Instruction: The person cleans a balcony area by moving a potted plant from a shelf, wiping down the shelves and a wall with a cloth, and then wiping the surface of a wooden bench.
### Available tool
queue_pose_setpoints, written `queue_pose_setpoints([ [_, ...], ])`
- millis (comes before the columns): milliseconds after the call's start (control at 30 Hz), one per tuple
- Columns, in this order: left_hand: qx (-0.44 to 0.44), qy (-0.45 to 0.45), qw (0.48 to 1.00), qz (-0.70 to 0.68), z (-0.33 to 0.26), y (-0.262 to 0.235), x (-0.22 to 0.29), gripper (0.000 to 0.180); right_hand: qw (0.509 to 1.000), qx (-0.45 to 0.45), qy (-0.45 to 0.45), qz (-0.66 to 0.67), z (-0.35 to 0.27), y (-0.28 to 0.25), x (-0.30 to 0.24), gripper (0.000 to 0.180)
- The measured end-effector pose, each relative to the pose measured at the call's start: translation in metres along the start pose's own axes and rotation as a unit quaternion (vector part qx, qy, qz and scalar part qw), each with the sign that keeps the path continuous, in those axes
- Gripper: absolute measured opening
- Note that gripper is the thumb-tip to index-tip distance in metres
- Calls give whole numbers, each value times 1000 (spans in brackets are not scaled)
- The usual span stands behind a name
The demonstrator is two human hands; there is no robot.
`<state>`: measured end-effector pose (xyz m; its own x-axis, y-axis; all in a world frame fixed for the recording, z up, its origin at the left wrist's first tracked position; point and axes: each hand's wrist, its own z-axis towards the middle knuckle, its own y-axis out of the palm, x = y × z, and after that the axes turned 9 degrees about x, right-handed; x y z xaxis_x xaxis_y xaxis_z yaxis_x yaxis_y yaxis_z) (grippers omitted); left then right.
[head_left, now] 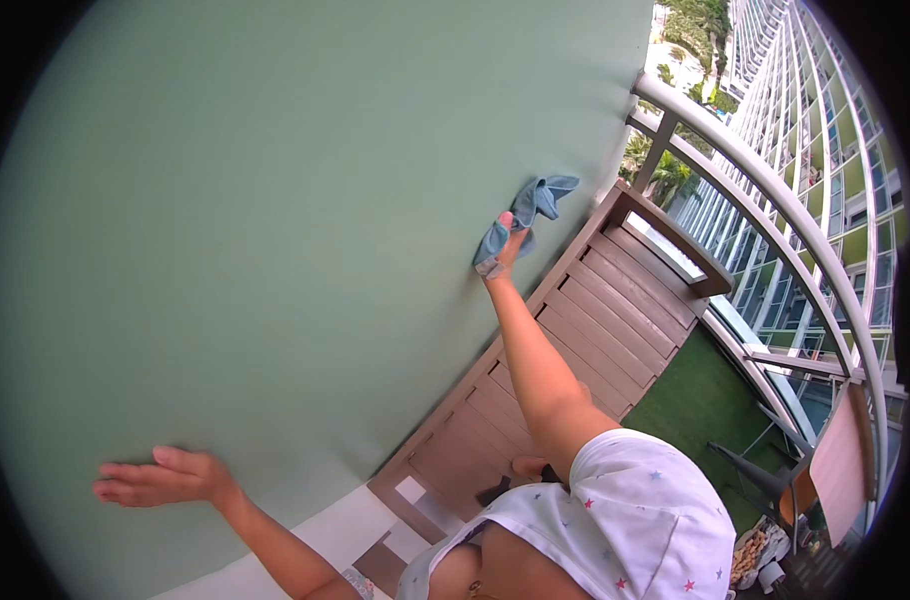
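Apparently wiping wall (305,220) with cloth (546,196) at right fingers (506,219) (pinch: cannot tell) and left fingers (125,488) pressed together; next, best flatten cloth.

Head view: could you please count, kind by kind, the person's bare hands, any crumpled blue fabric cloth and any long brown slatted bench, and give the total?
Bare hands: 2 (left hand, right hand)
Crumpled blue fabric cloth: 1
Long brown slatted bench: 1
Total: 4
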<state>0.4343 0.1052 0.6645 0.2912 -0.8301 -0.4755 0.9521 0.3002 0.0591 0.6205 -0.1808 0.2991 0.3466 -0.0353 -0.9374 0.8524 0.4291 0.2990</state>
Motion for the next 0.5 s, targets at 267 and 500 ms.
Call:
queue_pose_setpoints([
  [267,-26,10,999,20,-8,-8,-16,57,983,-92,156,20,-151,6,-108,66],
  [500,-8,-10,1000,6,-10,-7,-9,57,856,-457,-237,-43,-233,-61,-127,40],
])
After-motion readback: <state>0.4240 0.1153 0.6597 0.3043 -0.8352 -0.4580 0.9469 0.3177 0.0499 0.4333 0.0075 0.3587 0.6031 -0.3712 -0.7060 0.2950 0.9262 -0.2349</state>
